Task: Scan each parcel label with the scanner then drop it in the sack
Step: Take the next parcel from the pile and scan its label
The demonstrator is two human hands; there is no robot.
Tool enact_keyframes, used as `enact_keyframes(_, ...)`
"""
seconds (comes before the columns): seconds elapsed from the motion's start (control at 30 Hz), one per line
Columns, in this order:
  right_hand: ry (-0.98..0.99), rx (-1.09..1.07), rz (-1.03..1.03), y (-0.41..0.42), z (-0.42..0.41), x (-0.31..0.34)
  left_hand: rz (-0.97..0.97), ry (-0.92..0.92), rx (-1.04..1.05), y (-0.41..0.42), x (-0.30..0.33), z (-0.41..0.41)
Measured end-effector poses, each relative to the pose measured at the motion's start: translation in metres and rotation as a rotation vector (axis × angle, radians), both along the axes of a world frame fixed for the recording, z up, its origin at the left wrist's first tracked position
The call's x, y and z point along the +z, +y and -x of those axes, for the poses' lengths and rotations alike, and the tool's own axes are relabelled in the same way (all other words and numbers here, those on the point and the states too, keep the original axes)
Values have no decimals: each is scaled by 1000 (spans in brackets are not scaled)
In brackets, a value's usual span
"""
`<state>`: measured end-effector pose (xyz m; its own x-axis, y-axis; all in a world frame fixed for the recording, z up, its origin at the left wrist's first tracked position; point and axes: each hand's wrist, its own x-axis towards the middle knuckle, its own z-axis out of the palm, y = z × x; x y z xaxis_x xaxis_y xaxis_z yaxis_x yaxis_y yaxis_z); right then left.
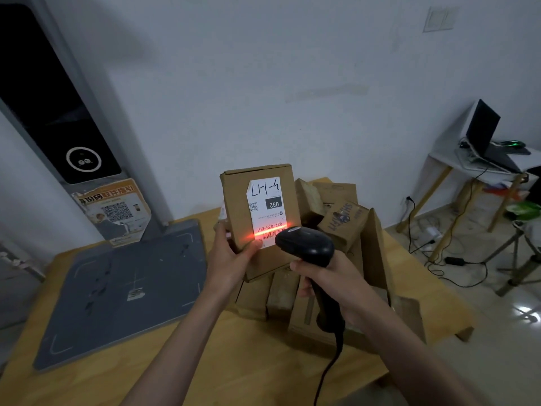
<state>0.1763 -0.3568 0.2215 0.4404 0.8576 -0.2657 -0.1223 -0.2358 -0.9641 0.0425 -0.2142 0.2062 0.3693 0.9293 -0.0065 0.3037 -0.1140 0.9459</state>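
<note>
My left hand (231,256) grips a brown cardboard parcel (237,200) at its lower left corner and holds it upright above the table. Its white label (265,206) faces me, upside down. A red scan line crosses the barcode at the label's bottom. My right hand (328,279) grips the handle of a black corded scanner (306,244), whose head points at that barcode from just right of it. No sack is in view.
An open cardboard box (376,253) with several more parcels (342,221) stands on the wooden table (240,361) behind and under my hands. A grey scale platform (117,288) with a tall column lies at left. A small desk with a laptop (486,136) and floor cables is at right.
</note>
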Motion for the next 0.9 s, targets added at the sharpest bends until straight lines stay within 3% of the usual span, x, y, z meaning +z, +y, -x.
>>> enact_keyframes(0.37, 88, -76, -4, -38, 37, -8, 37, -11, -104, -10, -12, 28)
enact_keyframes(0.6, -24, -575, 41, -96, 34, -28, 167, -31, -365, -54, -30, 17)
enact_keyframes(0.9, 115, -832, 33, -208, 23, -88, 357, 86, -673, -150, -63, -35)
